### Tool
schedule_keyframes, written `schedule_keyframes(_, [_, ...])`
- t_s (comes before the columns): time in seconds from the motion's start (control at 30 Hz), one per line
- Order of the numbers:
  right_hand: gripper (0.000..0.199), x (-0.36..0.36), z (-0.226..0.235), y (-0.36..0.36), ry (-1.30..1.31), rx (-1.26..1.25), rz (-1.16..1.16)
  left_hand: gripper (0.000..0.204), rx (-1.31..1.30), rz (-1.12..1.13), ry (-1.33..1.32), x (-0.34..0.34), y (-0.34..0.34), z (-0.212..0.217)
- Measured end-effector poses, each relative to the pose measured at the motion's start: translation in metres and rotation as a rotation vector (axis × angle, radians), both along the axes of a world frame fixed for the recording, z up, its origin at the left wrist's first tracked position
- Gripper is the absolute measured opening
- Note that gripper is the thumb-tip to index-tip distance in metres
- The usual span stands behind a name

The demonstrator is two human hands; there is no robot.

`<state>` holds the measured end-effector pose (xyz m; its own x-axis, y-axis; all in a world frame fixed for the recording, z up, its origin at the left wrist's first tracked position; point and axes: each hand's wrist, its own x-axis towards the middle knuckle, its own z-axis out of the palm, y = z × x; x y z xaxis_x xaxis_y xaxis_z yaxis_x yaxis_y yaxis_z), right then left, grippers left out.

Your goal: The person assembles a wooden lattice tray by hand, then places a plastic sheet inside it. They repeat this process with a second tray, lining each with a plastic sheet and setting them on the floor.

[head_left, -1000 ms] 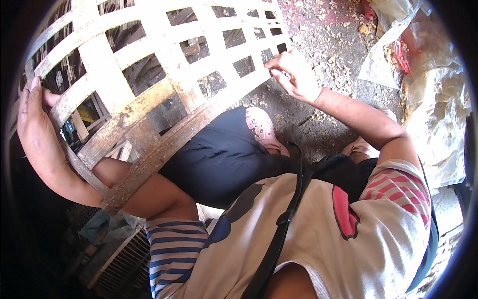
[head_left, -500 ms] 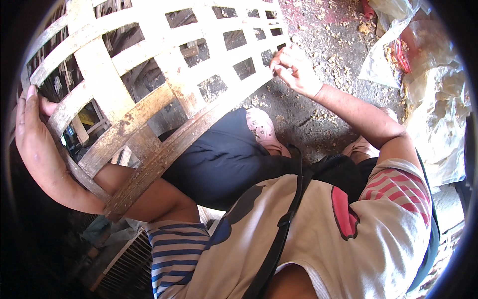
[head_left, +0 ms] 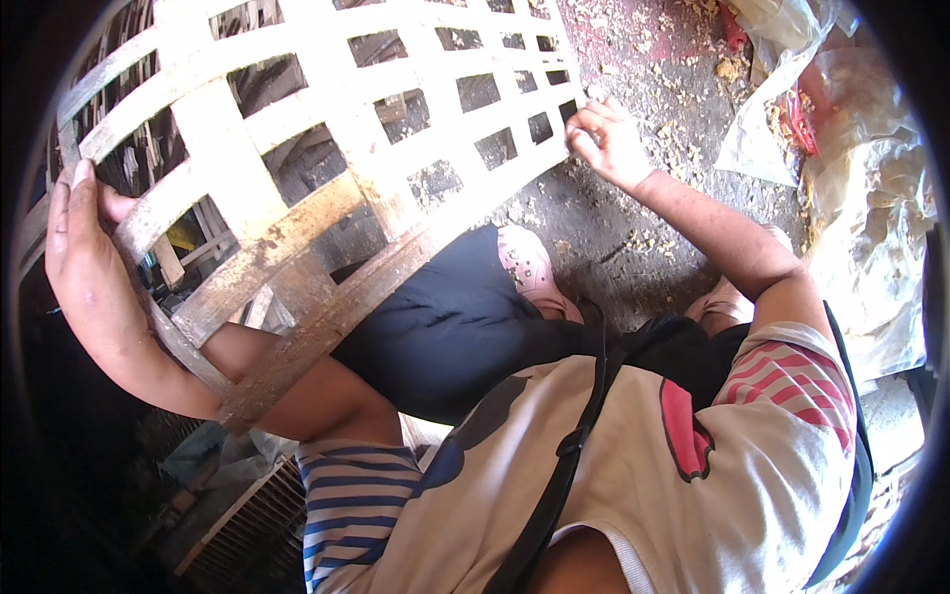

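A large lattice panel of pale woven flat slats (head_left: 223, 158), bamboo or wood, lies slanted across the upper left, its upper part washed out by glare. My left forearm passes behind its near edge strip. My left hand (head_left: 94, 287) wraps the panel's left end, fingers against the outer slat and thumb showing through a gap. At the far right edge, my right hand (head_left: 612, 147) is closed, thumb and curled fingers pinching the border slat. Brown stains mark the slats closest to me. The fingertips of my right hand are partly hidden.
Clear plastic bags (head_left: 861, 198) pile up at the right, with a red scrap among them. Pale crumbs litter the dark floor (head_left: 683, 109). Pink shoes (head_left: 524, 262) stand below the panel. A slatted rack (head_left: 247, 515) sits in shadow at lower left.
The panel has shifted slightly to the right, and both hands have moved along with it. Their grip looks the same.
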<state>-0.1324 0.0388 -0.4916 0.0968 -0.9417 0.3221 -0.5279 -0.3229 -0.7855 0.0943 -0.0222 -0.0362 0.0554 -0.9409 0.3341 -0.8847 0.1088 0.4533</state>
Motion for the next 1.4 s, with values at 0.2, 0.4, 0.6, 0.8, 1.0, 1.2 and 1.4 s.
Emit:
schedule_keyframes(0.2, [0.013, 0.003, 0.033, 0.003, -0.164, -0.164, 0.105, 0.018, 0.034, 0.003, 0.056, 0.008, 0.000, 0.003])
schedule_keyframes(0.4, [0.039, 0.028, 0.054, -0.024, -0.274, -0.132, -0.164, 0.019, -0.003, -0.028, -0.020, -0.018, 0.012, -0.005])
schedule_keyframes(0.6, [0.068, 0.047, 0.048, -0.037, -0.131, -0.046, 0.085, 0.026, -0.126, -0.099, -0.205, -0.013, -0.007, 0.002])
schedule_keyframes(0.8, [0.071, 0.074, 0.067, -0.006, -0.295, 0.033, 0.089, 0.026, -0.106, -0.088, -0.005, 0.002, 0.004, -0.003])
schedule_keyframes(1.0, [0.074, 0.075, 0.050, -0.010, 0.011, 0.310, -0.108, 0.023, -0.085, -0.083, 0.041, -0.006, 0.016, 0.003])
schedule_keyframes(1.2, [0.071, 0.012, 0.008, -0.059, -0.214, 0.009, -0.352, 0.028, -0.132, -0.161, 0.235, -0.012, 0.048, 0.003])
schedule_keyframes(1.4, [0.073, -0.070, 0.027, -0.105, -0.756, 0.507, -0.379, 0.029, -0.134, -0.240, 0.384, 0.000, 0.073, 0.008])
